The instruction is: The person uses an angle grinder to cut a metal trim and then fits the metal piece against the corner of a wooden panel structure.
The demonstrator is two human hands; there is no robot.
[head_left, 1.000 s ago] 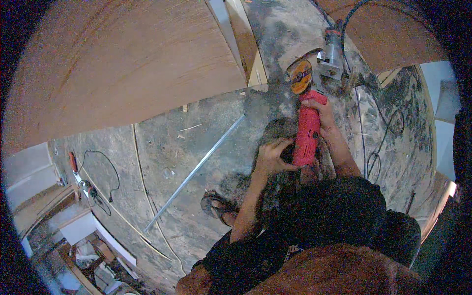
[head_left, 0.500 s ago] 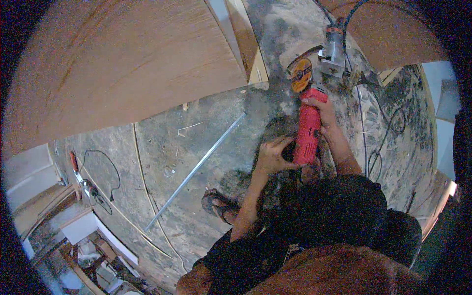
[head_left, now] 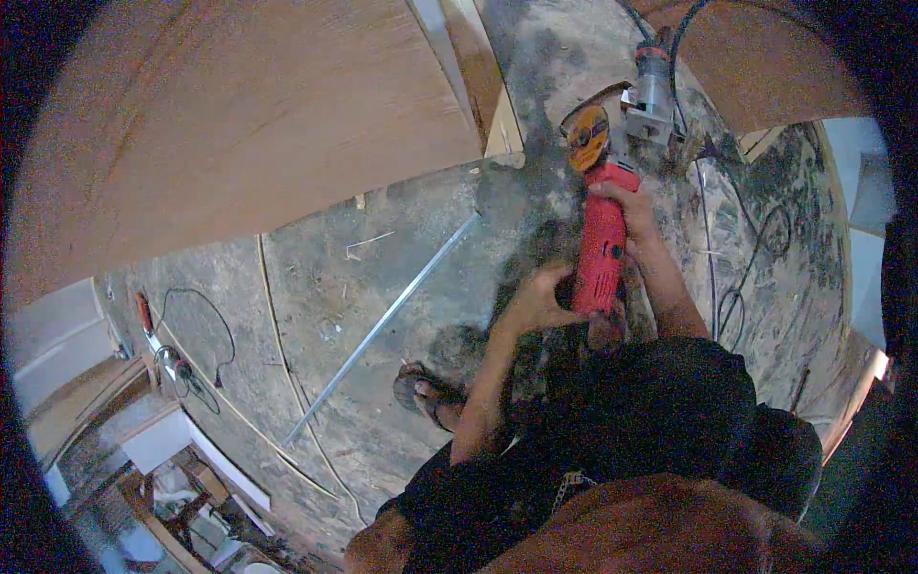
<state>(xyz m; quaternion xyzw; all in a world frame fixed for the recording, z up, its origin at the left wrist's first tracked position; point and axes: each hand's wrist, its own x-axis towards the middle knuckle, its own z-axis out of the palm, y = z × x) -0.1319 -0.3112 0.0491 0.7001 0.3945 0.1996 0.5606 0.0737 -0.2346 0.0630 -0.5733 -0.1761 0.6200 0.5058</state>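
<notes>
Head view, what's changed?

Barely anything. Whole scene has slid a touch in frame, likely the person's head moving. Hands and red angle grinder (head_left: 601, 253) keep about the same pose.

Where's the grinder?

In front of the person, disc end pointing away. Right hand (head_left: 631, 212) is closed around the body near the disc end, thumb across the top.

And the left hand (head_left: 537, 301)?

Bent into a C at the left edge of the tail end. Fingertips run behind the body, so can't tell if they're gripping.

What does that mean for the work?

My read: steady holding, no hand swap, nothing new picked up. Yellow-orange disc (head_left: 588, 137) sits just beyond the right hand, on the grinder's head. Can't tell if it's spinning.

Surroundings?

Metal bar (head_left: 382, 323) on the floor (head_left: 411, 201), left of the left hand, not touching it. Silver corded trim router (head_left: 655, 96), by its looks, beyond the right hand. Plywood sheet (head_left: 268, 115) far out, ahead and left of the left hand.
</notes>
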